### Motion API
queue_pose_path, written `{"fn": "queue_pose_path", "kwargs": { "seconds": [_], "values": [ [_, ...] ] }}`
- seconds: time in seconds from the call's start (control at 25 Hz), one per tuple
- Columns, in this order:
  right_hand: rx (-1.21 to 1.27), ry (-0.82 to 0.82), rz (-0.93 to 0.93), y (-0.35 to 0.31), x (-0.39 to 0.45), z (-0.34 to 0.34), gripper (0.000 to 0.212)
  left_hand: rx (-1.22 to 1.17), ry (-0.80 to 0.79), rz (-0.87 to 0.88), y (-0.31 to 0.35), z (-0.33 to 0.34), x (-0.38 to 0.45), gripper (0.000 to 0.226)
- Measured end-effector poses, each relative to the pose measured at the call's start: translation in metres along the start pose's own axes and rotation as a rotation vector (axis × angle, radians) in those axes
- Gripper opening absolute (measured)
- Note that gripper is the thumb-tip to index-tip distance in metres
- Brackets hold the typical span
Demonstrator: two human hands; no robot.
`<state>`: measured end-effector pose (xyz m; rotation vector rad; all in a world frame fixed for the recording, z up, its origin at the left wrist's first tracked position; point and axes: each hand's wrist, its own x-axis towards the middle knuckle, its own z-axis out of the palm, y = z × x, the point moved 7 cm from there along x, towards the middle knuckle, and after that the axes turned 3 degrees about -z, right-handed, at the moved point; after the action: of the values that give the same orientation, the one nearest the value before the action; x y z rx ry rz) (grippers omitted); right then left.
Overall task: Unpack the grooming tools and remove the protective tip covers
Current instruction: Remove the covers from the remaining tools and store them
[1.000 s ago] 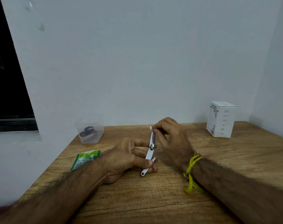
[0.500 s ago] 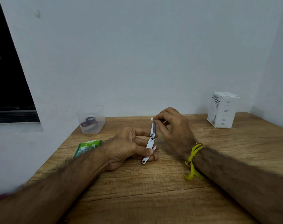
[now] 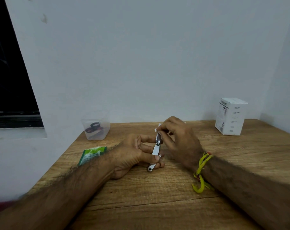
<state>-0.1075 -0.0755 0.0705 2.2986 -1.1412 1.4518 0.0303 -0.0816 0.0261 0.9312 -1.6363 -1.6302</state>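
Observation:
A small silver nail clipper (image 3: 155, 152) stands tilted over the wooden table (image 3: 157, 196), its round end near the table surface. My left hand (image 3: 132, 155) grips its lower part between thumb and fingers. My right hand (image 3: 177, 140) pinches a small white cover (image 3: 157, 127) at the clipper's upper tip. A yellow thread band (image 3: 201, 171) circles my right wrist.
A green and white packet (image 3: 91, 154) lies flat to the left of my left arm. A clear plastic tub (image 3: 96, 126) with dark ring-handled tools stands at the back left by the wall. A white carton (image 3: 230, 116) stands at the back right.
Both hands keep their hold on the clipper and its white tip cover; only the head camera has shifted slightly.

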Motion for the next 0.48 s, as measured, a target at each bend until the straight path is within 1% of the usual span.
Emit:
{"fn": "queue_pose_path", "kwargs": {
  "seconds": [0.12,0.24,0.36,0.48],
  "values": [
    [-0.002,0.028,0.009,0.0006,-0.0006,-0.0028,0.009,0.01,-0.004,0.006,-0.0005,-0.0006,-0.0009,0.051],
    [0.012,0.008,-0.008,-0.0014,-0.0005,-0.0035,0.008,-0.001,-0.004,0.006,-0.001,0.0003,0.0,0.052],
    [0.012,0.024,-0.001,-0.0021,-0.0005,-0.0037,0.008,-0.006,-0.003,0.008,-0.0014,-0.0015,0.0,0.053],
    [0.001,-0.024,-0.041,-0.0042,-0.0022,-0.0015,0.007,-0.017,-0.002,0.004,-0.0019,-0.0001,0.0018,0.052]
  ]
}}
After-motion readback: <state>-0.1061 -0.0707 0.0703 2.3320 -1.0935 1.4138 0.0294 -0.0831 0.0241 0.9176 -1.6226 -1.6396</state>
